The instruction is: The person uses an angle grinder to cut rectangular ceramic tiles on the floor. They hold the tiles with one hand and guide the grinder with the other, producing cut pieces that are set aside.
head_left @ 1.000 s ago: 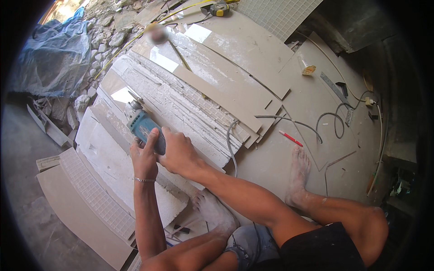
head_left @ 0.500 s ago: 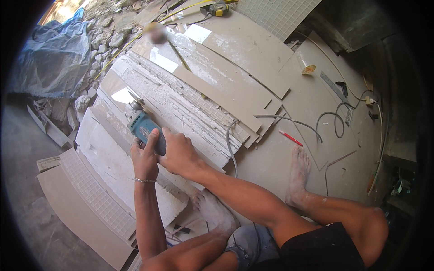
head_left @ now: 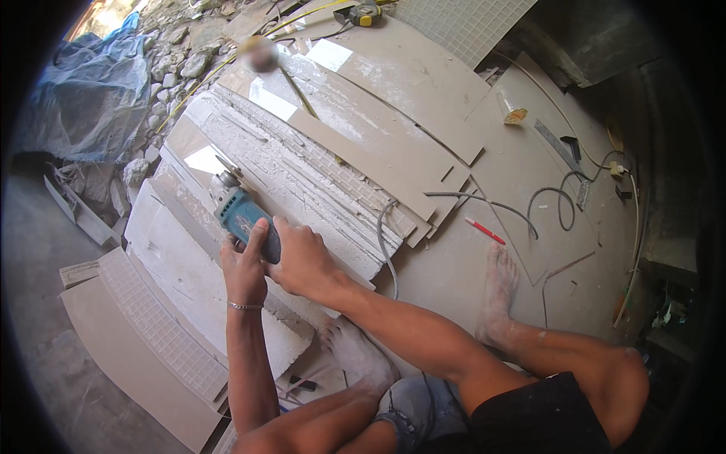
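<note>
Both my hands grip a blue-green angle grinder (head_left: pixel 243 216) over a dust-covered tile strip. My left hand (head_left: pixel 244 270) wraps the body from the left, thumb on top, a chain bracelet at the wrist. My right hand (head_left: pixel 301 259) closes round the rear end from the right. The grinder's disc (head_left: pixel 228 166) is seen nearly edge-on at the tool's far end, close above the tile; whether it touches I cannot tell. Beneath lie white-dusted tiles and a pale slab (head_left: pixel 181 257). A grey cord (head_left: pixel 389 257) curves up to the right of my right hand.
Stacked beige tiles (head_left: pixel 386 170) lie beyond the grinder. A red pen (head_left: pixel 485 231) rests near my bare right foot (head_left: pixel 500 291). Farther right are a metal square ruler (head_left: pixel 558 144) and a looping cable (head_left: pixel 567 212). A tape measure (head_left: pixel 366 13) and rubble (head_left: pixel 198 63) lie far off.
Hardly anything differs. The grinder and both hands keep almost the same place and grip, with only a slight shift of the whole view.
</note>
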A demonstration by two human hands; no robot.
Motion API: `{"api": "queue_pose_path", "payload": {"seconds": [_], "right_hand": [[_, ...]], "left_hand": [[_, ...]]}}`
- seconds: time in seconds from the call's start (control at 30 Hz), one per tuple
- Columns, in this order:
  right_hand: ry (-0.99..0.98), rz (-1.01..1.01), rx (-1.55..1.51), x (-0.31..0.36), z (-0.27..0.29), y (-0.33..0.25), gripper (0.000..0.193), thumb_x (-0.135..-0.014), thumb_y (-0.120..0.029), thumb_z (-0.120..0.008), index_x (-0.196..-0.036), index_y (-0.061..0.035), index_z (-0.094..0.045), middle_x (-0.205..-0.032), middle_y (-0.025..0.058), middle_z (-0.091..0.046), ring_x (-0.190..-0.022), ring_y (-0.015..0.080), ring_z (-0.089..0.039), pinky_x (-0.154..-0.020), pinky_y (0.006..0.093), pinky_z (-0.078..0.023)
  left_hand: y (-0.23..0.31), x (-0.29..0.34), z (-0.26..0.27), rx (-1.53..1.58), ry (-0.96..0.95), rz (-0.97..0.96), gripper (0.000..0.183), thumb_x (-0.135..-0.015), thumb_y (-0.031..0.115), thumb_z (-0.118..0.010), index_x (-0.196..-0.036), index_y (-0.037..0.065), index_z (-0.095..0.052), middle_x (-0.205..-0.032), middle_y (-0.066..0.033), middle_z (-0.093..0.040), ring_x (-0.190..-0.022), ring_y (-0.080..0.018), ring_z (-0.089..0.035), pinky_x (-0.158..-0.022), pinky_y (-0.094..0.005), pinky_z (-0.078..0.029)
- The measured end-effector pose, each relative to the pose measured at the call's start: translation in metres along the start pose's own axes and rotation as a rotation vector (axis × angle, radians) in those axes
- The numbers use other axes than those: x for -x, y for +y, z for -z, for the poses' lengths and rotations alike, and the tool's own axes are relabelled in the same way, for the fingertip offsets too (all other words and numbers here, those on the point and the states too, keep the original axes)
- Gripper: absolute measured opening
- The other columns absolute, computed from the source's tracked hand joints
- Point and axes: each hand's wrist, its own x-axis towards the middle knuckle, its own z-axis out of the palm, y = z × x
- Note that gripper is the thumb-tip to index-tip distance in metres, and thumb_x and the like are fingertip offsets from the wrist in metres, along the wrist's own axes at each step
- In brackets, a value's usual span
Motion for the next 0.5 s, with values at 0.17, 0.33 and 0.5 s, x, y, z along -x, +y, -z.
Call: {"api": "queue_pose_path", "payload": {"seconds": [0.17, 0.33, 0.5], "right_hand": [[0.010, 0.005, 0.010, 0.002, 0.000, 0.002, 0.062, -0.084, -0.019, -0.092, -0.127, 0.0063, -0.055, -0.106, 0.0354, -0.076, -0.106, 0.0547, -0.076, -0.094, 0.0564, -0.062], [0.010, 0.002, 0.013, 0.006, 0.001, 0.002, 0.063, -0.084, -0.018, -0.092, -0.128, 0.0063, -0.055, -0.106, 0.0355, -0.076, -0.106, 0.0547, -0.076, -0.094, 0.0568, -0.062], [0.000, 0.004, 0.004, 0.009, 0.003, 0.005, 0.065, -0.084, -0.020, -0.091, -0.131, 0.0075, -0.055, -0.106, 0.0355, -0.076, -0.105, 0.0548, -0.076, -0.095, 0.0566, -0.062]], "left_hand": [[0.001, 0.004, -0.001, 0.003, -0.005, 0.004, 0.041, -0.104, 0.030, -0.082, -0.121, -0.005, -0.070, -0.103, -0.0088, -0.076, -0.086, -0.0124, -0.072, -0.074, -0.0269, -0.057], [0.000, 0.007, -0.003, 0.000, 0.003, 0.000, 0.041, -0.104, 0.031, -0.083, -0.120, -0.005, -0.070, -0.103, -0.0088, -0.076, -0.086, -0.0126, -0.072, -0.074, -0.0268, -0.057], [0.002, 0.011, -0.003, -0.014, -0.007, 0.018, 0.041, -0.104, 0.030, -0.082, -0.120, -0.005, -0.070, -0.103, -0.0089, -0.076, -0.086, -0.0123, -0.072, -0.074, -0.0270, -0.057]]}}
